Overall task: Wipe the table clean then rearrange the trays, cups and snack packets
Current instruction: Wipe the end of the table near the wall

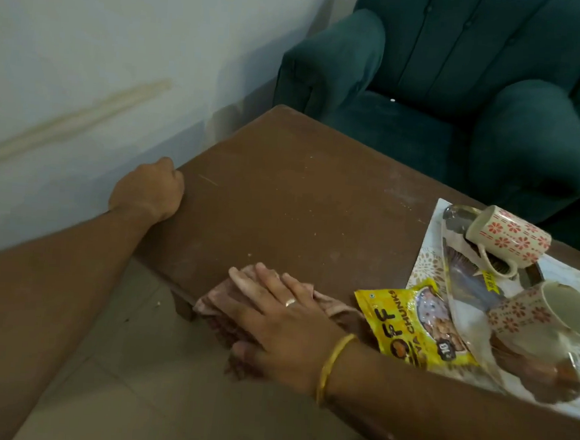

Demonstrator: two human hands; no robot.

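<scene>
Pressing flat on a crumpled pinkish-brown cloth (227,304), the right hand (274,322) lies palm-down at the near edge of the brown wooden tabletop (300,193), its fingers (267,280) stretched out and slightly spread over the fabric; a ring sits on one finger and a gold bangle (333,363) circles the wrist. Just beside this hand, toward the right, a yellow snack packet printed with "CHUNKS" (408,324) lies partly on the wood and partly over the edge of a white patterned tray (422,270). On that tray a clear plastic packet with dark contents (466,280) lies lengthwise, and two cream ceramic cups with red flower prints lie tipped on their sides: the nearer cup (529,315) with its mouth facing right, the farther cup (510,235) with its handle hanging down. Across the tabletop, well apart from the cloth, the left hand (150,189) rests at the left edge, its fingers curled in against the rim like a loose fist. Pale crumbs and dusty smears speckle the bare wood between the hands and toward the far corner. Beyond the tabletop stands a dark teal upholstered armchair (462,94) beside a pale wall (123,36).
</scene>
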